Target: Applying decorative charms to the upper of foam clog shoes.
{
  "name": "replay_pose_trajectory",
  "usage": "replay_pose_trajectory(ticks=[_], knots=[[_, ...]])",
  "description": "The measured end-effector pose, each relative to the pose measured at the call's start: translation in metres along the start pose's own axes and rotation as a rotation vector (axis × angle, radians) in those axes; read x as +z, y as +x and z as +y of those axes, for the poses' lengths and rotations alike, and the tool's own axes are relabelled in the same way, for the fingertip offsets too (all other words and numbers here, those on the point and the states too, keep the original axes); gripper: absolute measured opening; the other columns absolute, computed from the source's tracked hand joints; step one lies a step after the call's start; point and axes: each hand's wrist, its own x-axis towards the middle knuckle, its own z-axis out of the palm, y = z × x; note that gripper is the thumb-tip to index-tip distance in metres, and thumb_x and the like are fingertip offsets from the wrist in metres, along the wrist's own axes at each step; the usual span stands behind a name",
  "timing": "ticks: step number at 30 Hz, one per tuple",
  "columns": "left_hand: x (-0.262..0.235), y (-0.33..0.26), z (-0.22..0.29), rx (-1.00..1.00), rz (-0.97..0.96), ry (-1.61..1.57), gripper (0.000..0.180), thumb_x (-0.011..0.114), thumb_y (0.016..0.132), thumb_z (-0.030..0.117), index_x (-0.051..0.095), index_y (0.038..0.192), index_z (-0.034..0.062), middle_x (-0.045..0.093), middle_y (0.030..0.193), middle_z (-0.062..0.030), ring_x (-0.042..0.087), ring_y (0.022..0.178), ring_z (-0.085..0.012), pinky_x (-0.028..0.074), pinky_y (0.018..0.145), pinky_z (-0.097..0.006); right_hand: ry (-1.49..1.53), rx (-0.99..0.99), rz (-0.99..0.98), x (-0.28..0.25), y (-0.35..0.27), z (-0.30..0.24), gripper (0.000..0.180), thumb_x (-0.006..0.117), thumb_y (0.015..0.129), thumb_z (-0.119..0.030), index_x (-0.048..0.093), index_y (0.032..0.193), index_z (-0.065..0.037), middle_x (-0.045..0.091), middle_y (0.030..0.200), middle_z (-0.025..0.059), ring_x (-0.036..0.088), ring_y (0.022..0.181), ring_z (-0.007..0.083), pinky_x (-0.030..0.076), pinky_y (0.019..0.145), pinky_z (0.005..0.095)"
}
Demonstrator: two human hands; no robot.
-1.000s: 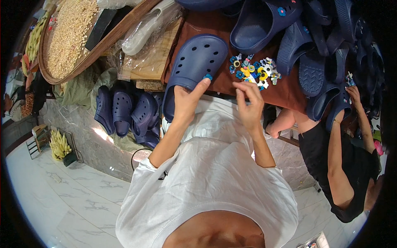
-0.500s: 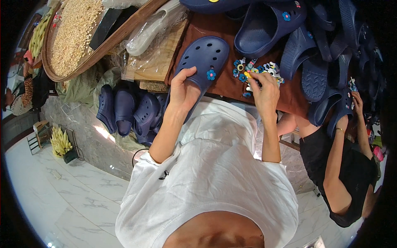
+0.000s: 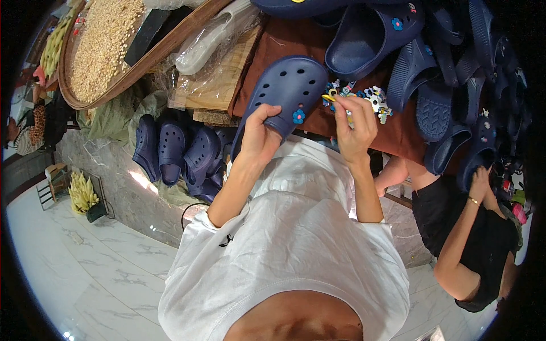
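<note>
Left hand [image 3: 259, 136] grips navy clog [image 3: 284, 94] by its heel; right hand [image 3: 354, 128] pinches yellow charm [image 3: 329, 98], shape unclear, just right of clog.

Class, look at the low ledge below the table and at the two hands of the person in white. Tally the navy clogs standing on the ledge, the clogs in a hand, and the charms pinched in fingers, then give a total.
Navy clogs on the ledge: 4
Navy clog held in the left hand: 1
Yellow charm pinched in the right hand: 1
Total: 6
</note>
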Motion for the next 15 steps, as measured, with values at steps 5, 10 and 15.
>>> replay_pose_trajectory(ticks=[5, 10, 15], knots=[[0.006, -0.012, -0.003, -0.122, 0.005, -0.02, 0.038, 0.05, 0.08, 0.002, 0.049, 0.117, -0.0093, 0.06, 0.111, -0.0196, 0.061, 0.101, -0.0295, 0.05, 0.092, -0.041, 0.029, -0.192, -0.048, 0.011, 0.003, -0.011, 0.019, 0.074, 0.073, -0.006, 0.069, 0.091, -0.009, 0.062, 0.088, 0.0052, 0.06, 0.079, 0.0241, 0.047, 0.068, 0.0346], [0.004, -0.014, 0.001, -0.129, -0.001, -0.043, 0.036, 0.049, 0.081, 0.002, 0.05, 0.115, -0.0083, 0.06, 0.111, -0.0185, 0.061, 0.101, -0.0279, 0.05, 0.09, -0.039, 0.096, -0.219, -0.124, 0.01, -0.005, -0.004, 0.023, 0.072, 0.072, -0.004, 0.069, 0.094, -0.009, 0.062, 0.092, 0.0057, 0.06, 0.083, 0.0249, 0.049, 0.073, 0.0358], [0.002, -0.01, -0.001, -0.098, 0.014, -0.017, 0.033, 0.049, 0.081, 0.002, 0.051, 0.113, -0.0075, 0.061, 0.11, -0.017, 0.061, 0.098, -0.0267, 0.051, 0.088, -0.039, 0.1, -0.165, -0.171, 0.012, -0.01, -0.003, 0.023, 0.068, 0.071, 0.001, 0.067, 0.093, -0.006, 0.063, 0.098, 0.0068, 0.06, 0.087, 0.0258, 0.049, 0.075, 0.0363]])
